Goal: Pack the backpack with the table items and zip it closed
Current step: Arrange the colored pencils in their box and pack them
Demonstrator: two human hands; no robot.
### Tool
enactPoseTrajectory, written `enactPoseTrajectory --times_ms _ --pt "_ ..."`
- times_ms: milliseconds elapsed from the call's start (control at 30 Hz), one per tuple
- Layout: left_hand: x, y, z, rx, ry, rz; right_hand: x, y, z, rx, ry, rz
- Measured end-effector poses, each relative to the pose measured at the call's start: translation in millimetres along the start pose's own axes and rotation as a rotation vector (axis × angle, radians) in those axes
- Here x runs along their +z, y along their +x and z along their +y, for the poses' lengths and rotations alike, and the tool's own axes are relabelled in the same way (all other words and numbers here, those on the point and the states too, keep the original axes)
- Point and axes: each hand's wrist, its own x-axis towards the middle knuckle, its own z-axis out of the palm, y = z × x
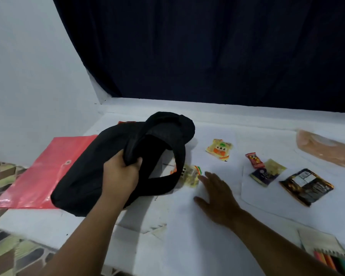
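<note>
The black backpack [100,166] is seen lying on its side at the left of the white counter [197,236], its lower edge overlapping a red envelope folder [48,168] that projects past the counter's left edge. The shoulder straps [167,148] are looped upward and to the right.

The left hand [121,176] is extended forward from the lower left, forearm raised off the counter. Its fingers are curled around a fold of backpack fabric at the base of the straps, with the thumb closed over the top. The fabric is gripped firmly.

The right hand [215,193] is laid forward from the lower right, palm down, fingers spread and straight. Nothing is held in it. Its fingertips are positioned at the edge of a small yellow snack packet [190,176], which lies partly under the lower strap; whether contact is made cannot be determined.

Further items are noted on the counter to the right: a yellow-orange packet [219,149], a small red wrapper [254,160] touching a dark and yellow sachet [267,173], a dark brown packet [306,186], and a tan pouch [325,148] at the far right. A box of coloured pencils [333,259] lies at the lower right corner.
</note>
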Motion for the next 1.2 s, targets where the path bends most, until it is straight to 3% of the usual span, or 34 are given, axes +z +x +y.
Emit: enactPoseTrajectory --times_ms 67,200,367,500,600,800,967,1033,1067,1133,1200 --pt "-5 6 3 -0.020 -0.043 0.044 10 -2 7 -0.045 -0.126 -0.019" --pt "-21 16 14 -0.087 -0.203 0.152 3 4 17 -0.123 -0.147 0.041" --pt "-54 35 29 -0.131 -0.345 0.333 -9 25 16 -0.158 -0.025 0.155" --pt "-74 41 32 -0.158 -0.397 0.429 -7 54 -5 -0.182 0.037 0.117" --pt "-84 43 33 -0.185 -0.440 0.477 -2 72 -14 -0.182 -0.053 0.091" --pt "-97 45 26 -0.198 -0.505 0.501 -11 91 -13 -0.176 0.056 0.286" --pt "-80 36 23 -0.169 -0.458 0.427 -16 97 -13 0.037 0.051 0.216" --pt "-62 22 21 -0.096 -0.312 0.332 -20 88 -35 0.021 0.412 0.277" --pt "-51 13 19 -0.035 -0.194 0.261 -32 81 -54 0.043 0.732 0.264" --pt "-27 -3 12 0.112 -0.027 0.089 -54 68 -88 0.099 1.392 0.014" --pt "-13 -15 4 0.190 0.042 -0.142 -68 59 -108 0.136 1.704 -0.226"
